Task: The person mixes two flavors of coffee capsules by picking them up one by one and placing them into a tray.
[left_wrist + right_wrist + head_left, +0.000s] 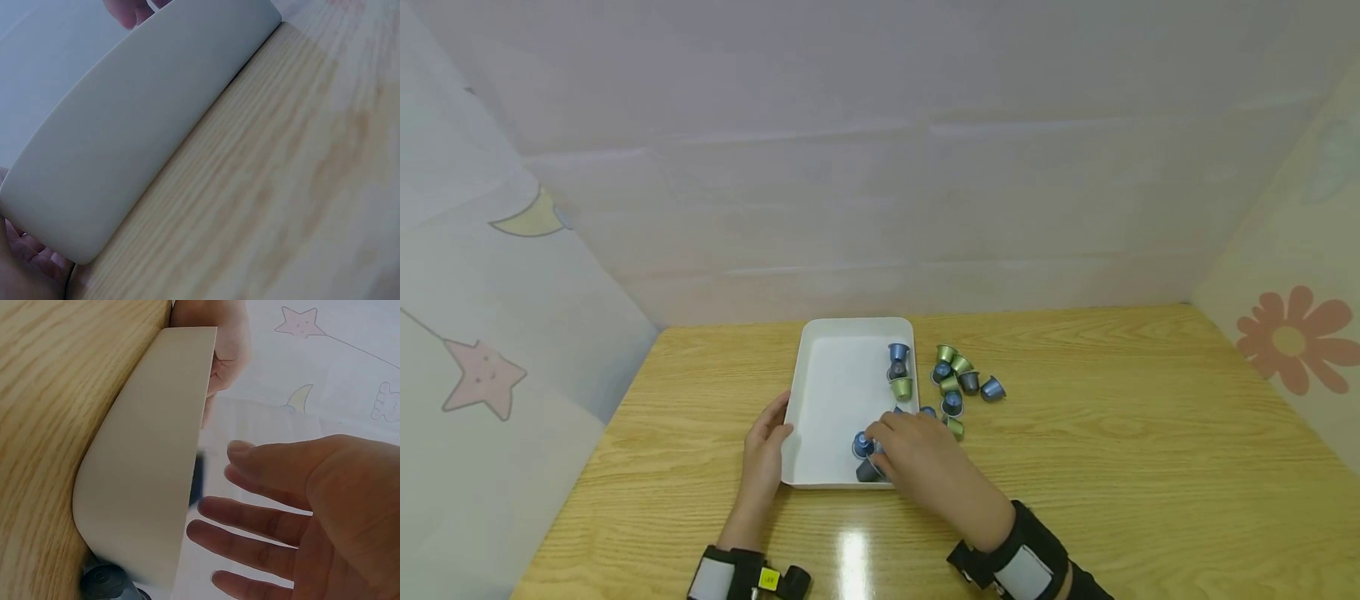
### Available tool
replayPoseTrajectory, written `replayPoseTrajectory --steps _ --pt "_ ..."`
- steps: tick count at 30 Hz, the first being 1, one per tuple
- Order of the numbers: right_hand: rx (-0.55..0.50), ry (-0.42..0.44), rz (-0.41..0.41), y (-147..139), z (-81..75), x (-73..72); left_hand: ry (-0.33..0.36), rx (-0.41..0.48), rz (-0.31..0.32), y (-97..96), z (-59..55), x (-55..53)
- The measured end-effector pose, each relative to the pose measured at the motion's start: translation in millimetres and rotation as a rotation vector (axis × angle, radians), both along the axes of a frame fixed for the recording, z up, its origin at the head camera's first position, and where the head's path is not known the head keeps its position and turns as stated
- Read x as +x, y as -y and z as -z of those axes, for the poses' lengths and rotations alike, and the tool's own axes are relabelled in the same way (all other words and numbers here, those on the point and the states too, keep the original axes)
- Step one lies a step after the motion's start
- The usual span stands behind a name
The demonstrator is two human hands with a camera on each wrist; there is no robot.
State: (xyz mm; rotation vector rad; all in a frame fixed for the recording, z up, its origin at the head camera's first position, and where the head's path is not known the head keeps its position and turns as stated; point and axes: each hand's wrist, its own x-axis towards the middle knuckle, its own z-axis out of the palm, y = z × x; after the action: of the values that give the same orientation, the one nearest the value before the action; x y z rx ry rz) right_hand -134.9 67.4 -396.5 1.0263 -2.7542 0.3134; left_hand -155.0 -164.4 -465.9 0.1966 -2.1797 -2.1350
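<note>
My left hand (763, 454) holds the left side of a white tray (827, 400), its thumb at the rim. Over the tray's near right corner is my right hand (921, 458); in the right wrist view its fingers (256, 519) are spread and loosely bent, with nothing seen between them. Beneath and beside them sit a blue coffee capsule (862, 444) and a dark grey capsule (868, 472), partly covered by the hand. Farther up the tray's right side, a blue capsule (898, 352), a dark capsule (897, 370) and a green capsule (902, 388) form a column.
Right of the tray, several loose capsules lie on the wooden table (1112, 433), among them a green one (946, 353), a dark one (969, 382) and a blue one (992, 388). A pale wall covering (880, 208) rises behind the table.
</note>
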Motion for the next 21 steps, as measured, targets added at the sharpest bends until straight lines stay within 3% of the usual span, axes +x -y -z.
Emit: replayPoseTrajectory --steps 21 --pt "-0.041 -0.036 0.013 -3.3 1.6 -3.0 0.005 0.001 -0.007 0.8 3.2 -1.2"
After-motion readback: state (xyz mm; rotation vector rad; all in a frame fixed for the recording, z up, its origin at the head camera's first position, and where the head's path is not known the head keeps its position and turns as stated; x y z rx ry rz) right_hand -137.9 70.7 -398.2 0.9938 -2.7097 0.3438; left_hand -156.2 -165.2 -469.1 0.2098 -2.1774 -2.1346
